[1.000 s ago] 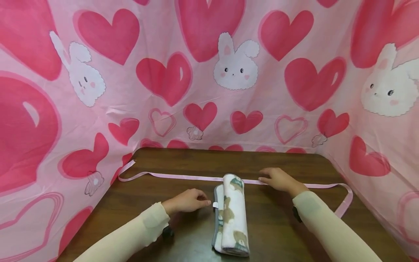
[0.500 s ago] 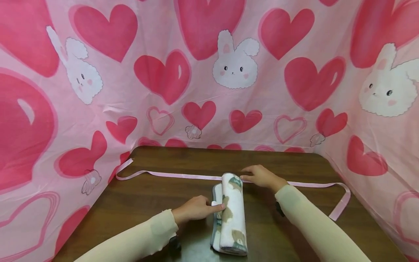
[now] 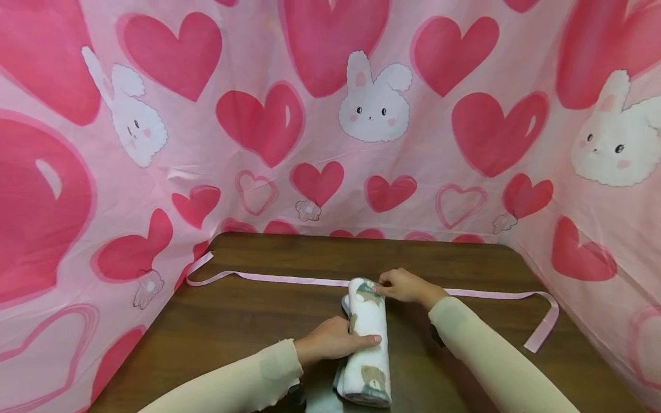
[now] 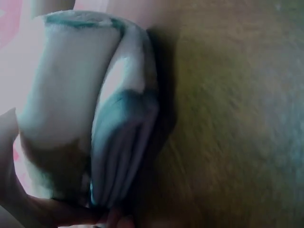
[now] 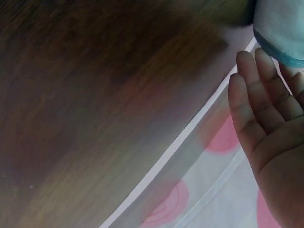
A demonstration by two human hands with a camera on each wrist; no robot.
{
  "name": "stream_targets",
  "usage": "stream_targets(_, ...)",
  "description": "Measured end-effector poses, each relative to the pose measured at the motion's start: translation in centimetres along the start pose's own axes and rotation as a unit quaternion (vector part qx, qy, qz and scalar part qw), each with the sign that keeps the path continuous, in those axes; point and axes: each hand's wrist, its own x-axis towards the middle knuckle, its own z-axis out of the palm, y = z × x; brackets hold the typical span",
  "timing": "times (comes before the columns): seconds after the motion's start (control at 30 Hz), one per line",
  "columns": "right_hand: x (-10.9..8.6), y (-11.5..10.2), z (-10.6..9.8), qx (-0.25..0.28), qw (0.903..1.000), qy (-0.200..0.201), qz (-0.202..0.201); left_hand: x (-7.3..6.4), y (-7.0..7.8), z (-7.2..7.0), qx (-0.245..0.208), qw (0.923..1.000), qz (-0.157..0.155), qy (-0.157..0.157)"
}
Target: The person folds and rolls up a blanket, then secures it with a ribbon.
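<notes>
Towel (image 3: 368, 318) in white plush, printed with brown bears, lies rolled at the near middle of the worktop (image 3: 248, 321), its length running away from the person. Both hands are on it. The left hand (image 3: 335, 339) holds it from the left side, thumb laid across the top and fingers tucked down that flank; the left wrist view shows a fingertip at the bottom, beside the folded layers (image 4: 123, 142) stacked against the roll. The right hand (image 3: 405, 285) is at the far end, fingertips touching the right edge; several of its fingers look loosely extended, but I cannot tell whether it pinches the cloth. A pink ribbon (image 3: 289, 280) stretches crosswise over the worktop, level with that end, its left tip curling away and its right tip bending nearer the person. Roll and hand hide the ribbon's middle. Behind rises a pink backdrop (image 3: 322, 146) with hearts and rabbits.
</notes>
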Motion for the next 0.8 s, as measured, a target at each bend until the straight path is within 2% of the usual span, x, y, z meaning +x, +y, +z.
stream_targets(0.1,-0.2,0.0,0.2,0.028,0.999,-0.007,0.033,0.1,0.0,0.4,-0.02,0.9997,0.015,-0.003)
stream_targets(0.23,-0.3,-0.3,0.6,0.089,0.9934,-0.013,0.071,0.1,-0.1,0.2,-0.042,0.999,0.012,-0.007)
stream_targets(0.37,0.0,-0.6,1.0,0.144,0.9842,-0.007,0.103,0.1,-0.3,0.1,-0.058,0.9982,0.009,-0.014)
stream_targets(0.47,0.2,-0.7,1.2,0.198,0.9734,0.003,0.115,0.2,-0.6,0.1,-0.072,0.9972,0.013,-0.018)
stream_targets(0.63,0.3,-0.6,1.4,0.284,0.9517,0.024,0.113,0.5,-1.1,0.2,-0.079,0.996,0.03,-0.03)
stream_targets(0.8,0.4,-0.6,1.3,0.323,0.943,0.017,0.077,0.5,-1.6,0.2,-0.093,0.9937,0.051,-0.037)
